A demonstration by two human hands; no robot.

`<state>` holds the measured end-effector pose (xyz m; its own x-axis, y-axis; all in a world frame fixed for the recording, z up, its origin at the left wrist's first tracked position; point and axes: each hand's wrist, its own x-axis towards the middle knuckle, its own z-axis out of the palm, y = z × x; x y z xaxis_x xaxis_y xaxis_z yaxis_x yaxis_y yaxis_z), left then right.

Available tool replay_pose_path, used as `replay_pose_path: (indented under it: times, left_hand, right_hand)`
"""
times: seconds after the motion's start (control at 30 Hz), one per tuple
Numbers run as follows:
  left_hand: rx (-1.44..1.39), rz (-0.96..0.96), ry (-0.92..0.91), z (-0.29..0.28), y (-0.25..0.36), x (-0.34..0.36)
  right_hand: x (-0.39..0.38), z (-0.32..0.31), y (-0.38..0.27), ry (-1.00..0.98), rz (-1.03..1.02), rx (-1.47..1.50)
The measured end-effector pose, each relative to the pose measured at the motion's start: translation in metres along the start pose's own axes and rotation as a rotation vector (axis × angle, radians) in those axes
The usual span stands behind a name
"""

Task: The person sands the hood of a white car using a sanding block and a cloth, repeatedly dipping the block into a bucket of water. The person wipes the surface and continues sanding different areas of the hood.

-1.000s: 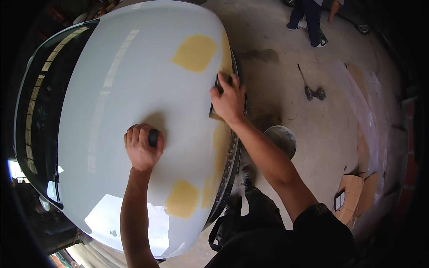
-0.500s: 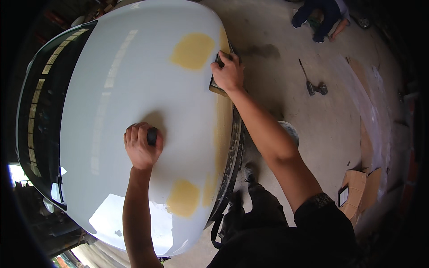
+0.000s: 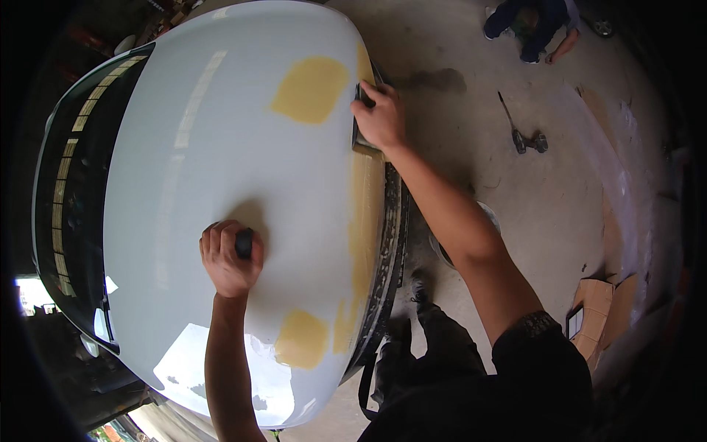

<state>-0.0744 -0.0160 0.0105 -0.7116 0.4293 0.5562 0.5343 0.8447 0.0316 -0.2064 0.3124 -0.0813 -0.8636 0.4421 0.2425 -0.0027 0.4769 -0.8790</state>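
A white car hood with yellow filler spots spreads before me. My right hand is closed on a dark, flat sanding block, lying over the yellow filler strip at the hood's front edge; its underside is hidden. My left hand has its fingers wrapped round a small black thing with a rounded end, just over or on the hood's middle. One yellow patch is left of my right hand; another yellow patch lies nearer me.
A windshield borders the hood at left. Beside my right forearm stands a bucket. On the floor lie a dark tool with a long rod, cardboard and clear plastic sheeting. Another person crouches at the far right.
The block in my right hand has shifted slightly right, toward the hood's outer edge. My left hand keeps its grip and sits slightly nearer me. The whole view has shifted a little, showing more of the bucket.
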Motion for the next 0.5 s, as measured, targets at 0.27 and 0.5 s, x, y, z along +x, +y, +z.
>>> replay_pose_path:
  times: [0.27,0.5]
  left_hand:
    - [0.025,-0.050,-0.010,0.008,-0.008,-0.008]
    - [0.023,-0.063,-0.001,0.008,-0.001,0.001]
  right_hand:
    - [-0.151,-0.012,0.009,0.177,-0.158,-0.024]
    - [-0.317,-0.098,-0.013,-0.231,-0.234,-0.005]
